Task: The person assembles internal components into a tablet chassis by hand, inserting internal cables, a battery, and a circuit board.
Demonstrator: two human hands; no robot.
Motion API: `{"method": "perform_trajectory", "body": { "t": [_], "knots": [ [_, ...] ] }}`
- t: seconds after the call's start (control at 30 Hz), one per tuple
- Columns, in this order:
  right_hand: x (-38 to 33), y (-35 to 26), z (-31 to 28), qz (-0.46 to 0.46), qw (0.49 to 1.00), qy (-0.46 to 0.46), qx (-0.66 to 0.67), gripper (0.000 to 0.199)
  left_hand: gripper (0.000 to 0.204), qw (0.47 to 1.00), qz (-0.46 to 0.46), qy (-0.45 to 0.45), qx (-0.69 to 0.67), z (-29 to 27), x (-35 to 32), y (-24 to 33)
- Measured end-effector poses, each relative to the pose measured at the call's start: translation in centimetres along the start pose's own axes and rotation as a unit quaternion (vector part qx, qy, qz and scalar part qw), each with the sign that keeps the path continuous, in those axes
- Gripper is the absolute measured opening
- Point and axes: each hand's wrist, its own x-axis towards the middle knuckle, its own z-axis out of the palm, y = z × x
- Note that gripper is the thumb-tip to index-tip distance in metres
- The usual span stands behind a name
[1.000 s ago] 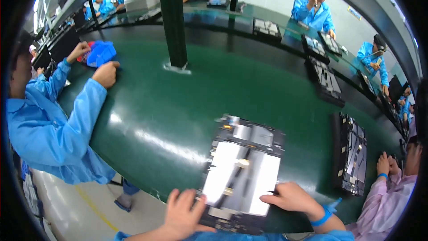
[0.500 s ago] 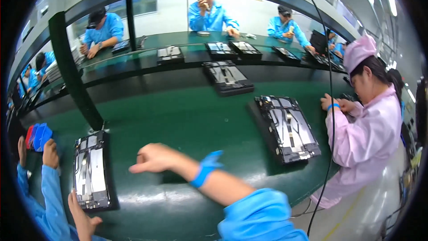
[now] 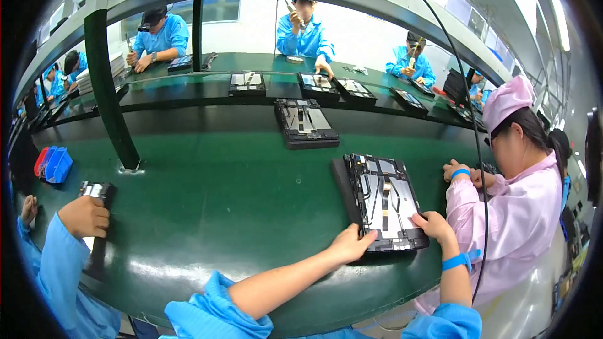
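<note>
An opened tablet (image 3: pixel 400 204), with silver battery panels and dark cables exposed, lies in front of me at the right on a black base (image 3: pixel 342 182). My left hand (image 3: pixel 353 243) grips its near left corner, thumb on top and fingers partly hidden at the side. At its near right edge my right hand (image 3: pixel 433 225), with a blue band on the wrist, is closed with the thumb on the silver panel. Whether the tablet is lifted off the table, I cannot tell.
A co-worker's hand (image 3: pixel 85 216) covers another opened tablet (image 3: pixel 94 189) at the left, near red and blue bins (image 3: pixel 58 164). A further tablet (image 3: pixel 306 122) lies ahead. A post (image 3: pixel 112 94) and a hanging cable (image 3: pixel 480 169) cross the green table (image 3: pixel 239 201). A person in pink (image 3: pixel 509 182) works at the right.
Both my hands have moved right, from the left-hand tablet and mid-table, and taken hold of the right tablet. The co-worker's hand has come onto the left tablet, now farther left in view.
</note>
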Motion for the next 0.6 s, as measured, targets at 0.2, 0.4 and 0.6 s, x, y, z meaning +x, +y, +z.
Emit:
{"method": "perform_trajectory", "body": {
  "t": [0.2,0.4,0.6],
  "knots": [
    [-0.5,0.3,-0.5,-0.023,0.98,0.056,0.188,0.042,0.042,0.993,0.071,0.096,0.004,1.6,-0.8,1.4],
    [-3.4,-5.1,-1.1,-0.156,0.976,0.008,0.15,0.046,0.036,0.974,0.179,0.127,-0.05,-2.8,-7.8,-0.5],
    [-9.4,-11.4,6.1,-0.267,0.912,-0.291,0.109,0.056,0.025,0.972,0.014,0.18,-0.15,-6.8,-20.6,-3.6]
  ]
}}
